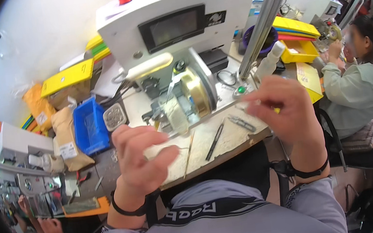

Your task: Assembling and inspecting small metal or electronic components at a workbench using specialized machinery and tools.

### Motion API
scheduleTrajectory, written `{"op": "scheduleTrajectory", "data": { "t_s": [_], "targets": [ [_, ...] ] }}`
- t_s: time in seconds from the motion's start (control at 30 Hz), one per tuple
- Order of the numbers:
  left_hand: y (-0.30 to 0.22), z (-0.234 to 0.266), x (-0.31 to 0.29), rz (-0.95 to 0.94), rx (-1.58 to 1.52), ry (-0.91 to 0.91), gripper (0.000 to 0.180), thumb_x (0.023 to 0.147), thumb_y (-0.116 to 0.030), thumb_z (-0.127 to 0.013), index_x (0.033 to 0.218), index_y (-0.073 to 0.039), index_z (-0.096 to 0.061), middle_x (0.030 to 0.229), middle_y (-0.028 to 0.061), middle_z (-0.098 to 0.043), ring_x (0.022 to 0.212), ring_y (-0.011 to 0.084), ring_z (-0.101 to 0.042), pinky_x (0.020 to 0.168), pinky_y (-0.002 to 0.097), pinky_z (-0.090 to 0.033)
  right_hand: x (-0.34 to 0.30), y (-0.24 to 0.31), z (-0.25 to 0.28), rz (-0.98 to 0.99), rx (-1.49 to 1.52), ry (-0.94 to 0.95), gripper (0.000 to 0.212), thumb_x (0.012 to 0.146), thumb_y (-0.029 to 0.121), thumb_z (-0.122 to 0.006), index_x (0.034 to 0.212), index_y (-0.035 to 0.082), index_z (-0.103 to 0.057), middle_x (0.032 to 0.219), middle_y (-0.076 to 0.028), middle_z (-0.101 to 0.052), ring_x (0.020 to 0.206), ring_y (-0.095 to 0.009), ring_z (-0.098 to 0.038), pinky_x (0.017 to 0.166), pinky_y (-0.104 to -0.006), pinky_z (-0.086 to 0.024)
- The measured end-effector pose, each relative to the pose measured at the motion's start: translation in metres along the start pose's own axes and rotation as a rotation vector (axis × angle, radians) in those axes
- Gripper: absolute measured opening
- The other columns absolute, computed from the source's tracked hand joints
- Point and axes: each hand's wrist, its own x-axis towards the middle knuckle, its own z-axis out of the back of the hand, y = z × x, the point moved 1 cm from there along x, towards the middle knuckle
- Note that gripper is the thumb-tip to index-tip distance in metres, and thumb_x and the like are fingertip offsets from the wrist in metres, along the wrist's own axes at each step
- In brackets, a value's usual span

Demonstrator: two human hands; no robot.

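My left hand [141,158] is raised above the near left edge of the bench, its fingers curved and the thumb apart from the index finger. My right hand [285,105] hovers over the right side of the bench, thumb and fingertips pinched together; what lies between them is too small and blurred to name. Between and beyond my hands stands a white machine [121,25] with a dark screen [174,28]. A brass-coloured wheel [194,94] sits at its front, beside a pale, covered block [176,117]. Neither hand touches the machine.
On the pale work surface [200,131] lie a thin brown stick [189,154], a black pen-like tool [215,140] and a metal tool [241,122]. A blue bin [90,127] and a tin of small parts [114,116] stand left. A co-worker [356,83] sits right.
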Motion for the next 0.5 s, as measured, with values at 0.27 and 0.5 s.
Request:
{"op": "scheduleTrajectory", "data": {
  "t_s": [0.27, 0.5],
  "targets": [
    [-0.021, 0.002, 0.008, -0.182, 0.055, -0.151, 0.034, 0.056, -0.012, -0.076, 0.087, -0.022, -0.07, 0.099, -0.0033, -0.062, 0.092, 0.0196, -0.057, 0.071, 0.0334, -0.037, -0.017, 0.04, -0.04, 0.201, 0.483, 0.424, 0.016, 0.082, 0.006, -0.079, 0.097, 0.003, -0.073, 0.075, -0.009, -0.061, 0.065, -0.024, -0.059, 0.056, -0.0348, -0.047],
    [-0.026, 0.007, 0.008, -0.23, 0.073, -0.158, 0.035, 0.057, -0.011, -0.077, 0.089, -0.022, -0.07, 0.101, -0.0036, -0.064, 0.094, 0.0195, -0.057, 0.073, 0.0356, -0.039, -0.018, 0.049, -0.042, 0.227, 0.426, 0.446, 0.012, 0.085, 0.009, -0.077, 0.094, 0.003, -0.072, 0.077, -0.009, -0.062, 0.067, -0.024, -0.063, 0.058, -0.0347, -0.05]
  ]
}}
